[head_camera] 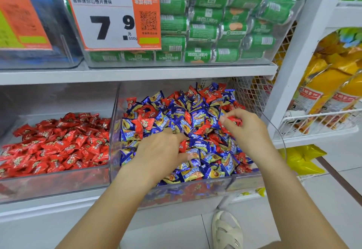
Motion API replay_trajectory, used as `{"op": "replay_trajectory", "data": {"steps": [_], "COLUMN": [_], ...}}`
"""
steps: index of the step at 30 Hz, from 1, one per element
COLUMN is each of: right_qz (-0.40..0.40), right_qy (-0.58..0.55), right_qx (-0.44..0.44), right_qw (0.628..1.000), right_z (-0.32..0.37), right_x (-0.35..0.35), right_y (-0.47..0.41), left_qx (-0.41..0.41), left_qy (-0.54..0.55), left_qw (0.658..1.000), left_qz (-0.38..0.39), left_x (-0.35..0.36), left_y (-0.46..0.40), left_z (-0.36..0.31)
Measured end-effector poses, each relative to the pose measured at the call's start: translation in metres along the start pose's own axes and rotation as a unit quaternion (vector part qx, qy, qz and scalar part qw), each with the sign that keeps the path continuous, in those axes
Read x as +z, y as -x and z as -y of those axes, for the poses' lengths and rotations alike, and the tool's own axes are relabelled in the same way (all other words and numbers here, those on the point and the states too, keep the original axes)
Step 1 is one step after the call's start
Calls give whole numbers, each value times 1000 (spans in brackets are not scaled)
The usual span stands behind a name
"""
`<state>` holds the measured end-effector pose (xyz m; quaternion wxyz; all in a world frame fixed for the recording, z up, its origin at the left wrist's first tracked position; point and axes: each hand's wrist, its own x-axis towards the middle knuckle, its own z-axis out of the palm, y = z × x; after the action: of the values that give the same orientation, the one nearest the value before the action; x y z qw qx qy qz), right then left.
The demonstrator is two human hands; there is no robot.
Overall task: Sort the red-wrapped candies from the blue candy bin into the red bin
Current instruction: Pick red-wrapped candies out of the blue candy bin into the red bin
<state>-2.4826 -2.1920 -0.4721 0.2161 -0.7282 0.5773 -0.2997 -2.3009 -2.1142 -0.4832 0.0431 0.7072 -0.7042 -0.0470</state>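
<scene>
A clear bin point(211, 185) on the lower shelf holds a heap of blue-wrapped candies point(197, 119) with red-wrapped ones mixed in, such as a red candy point(144, 124) near its left side. To its left, the red bin point(51, 185) holds only red-wrapped candies point(64, 143). My right hand point(244, 129) is over the right part of the blue heap and pinches a red candy point(234, 120) between thumb and fingers. My left hand point(162, 150) lies low on the heap's middle, fingers curled down among the candies; whether it grips one is hidden.
A shelf board point(137, 74) runs just above the bins, with green snack packs point(215, 23) and an orange price tag point(113, 19). A white wire rack point(317, 121) with yellow bags stands at the right. A foot in a white sandal point(227, 229) is on the floor below.
</scene>
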Motion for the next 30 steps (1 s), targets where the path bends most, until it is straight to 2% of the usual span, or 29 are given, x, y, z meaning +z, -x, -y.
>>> {"op": "replay_trajectory", "data": {"steps": [5, 10, 14, 18, 21, 25, 30], "right_qz": [7, 151, 225, 228, 228, 201, 193], "right_qy": [103, 171, 140, 225, 267, 281, 234], "right_qx": [32, 67, 56, 5, -4, -19, -40], "right_qw": [994, 971, 962, 947, 936, 938, 952], "right_z": [-3, -5, -1, 2, 2, -5, -8], "right_x": [9, 3, 4, 15, 24, 33, 28], "right_y": [-2, -4, 0, 2, 1, -5, -8], "left_qx": [-7, 9, 17, 12, 19, 21, 20], "left_qy": [6, 22, 24, 28, -9, -54, -10], "left_qw": [999, 998, 999, 1000, 1000, 998, 1000], "left_qz": [46, 58, 37, -5, 3, 20, -5], "left_x": [-5, -6, -6, -3, 0, 1, 2], "left_y": [-1, -2, 0, 1, 1, -1, -1], "left_z": [5, 9, 9, 9, 5, -2, 3]}}
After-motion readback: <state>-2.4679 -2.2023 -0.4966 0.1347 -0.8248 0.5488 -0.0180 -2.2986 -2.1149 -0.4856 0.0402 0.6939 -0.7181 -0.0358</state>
